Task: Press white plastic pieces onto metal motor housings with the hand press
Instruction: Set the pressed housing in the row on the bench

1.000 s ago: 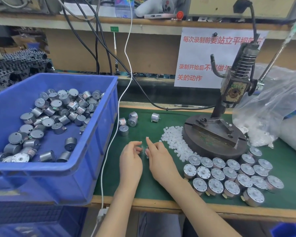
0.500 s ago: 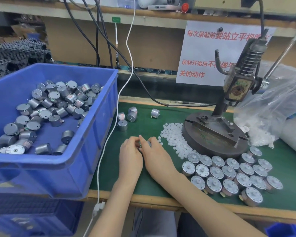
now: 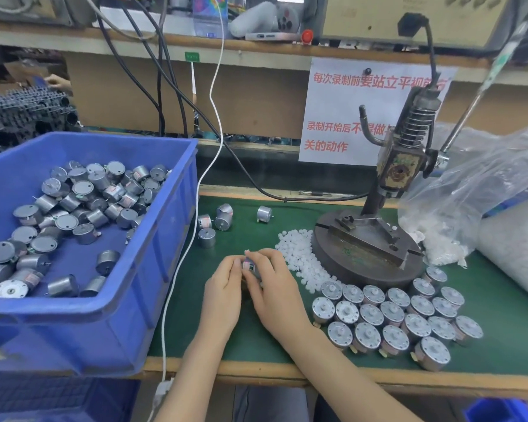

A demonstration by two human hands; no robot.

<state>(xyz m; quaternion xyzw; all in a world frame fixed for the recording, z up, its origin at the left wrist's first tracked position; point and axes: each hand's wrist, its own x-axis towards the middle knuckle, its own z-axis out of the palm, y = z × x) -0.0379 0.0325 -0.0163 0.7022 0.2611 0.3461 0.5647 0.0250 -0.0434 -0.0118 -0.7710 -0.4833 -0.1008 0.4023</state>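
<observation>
My left hand [image 3: 221, 295] and my right hand [image 3: 275, 292] meet over the green mat and together grip one small metal motor housing [image 3: 248, 265], mostly hidden by the fingers. A tiny white plastic piece [image 3: 247, 252] shows just above the fingertips. A pile of white plastic pieces [image 3: 299, 254] lies to the right of the hands. The hand press [image 3: 372, 239] stands behind that pile on its round base, and nothing sits under its ram. Several upright motor housings [image 3: 390, 321] are lined up in rows at the front right.
A blue bin [image 3: 153, 269] with several loose motor housings fills the left side. Several stray housings [image 3: 214, 223] lie behind the hands. A white cable [image 3: 177, 287] hangs along the bin wall. Clear plastic bags [image 3: 482, 202] of white pieces are at the right.
Both hands have closed together around the motor housing and moved slightly away from me. The view has tilted a little downward.
</observation>
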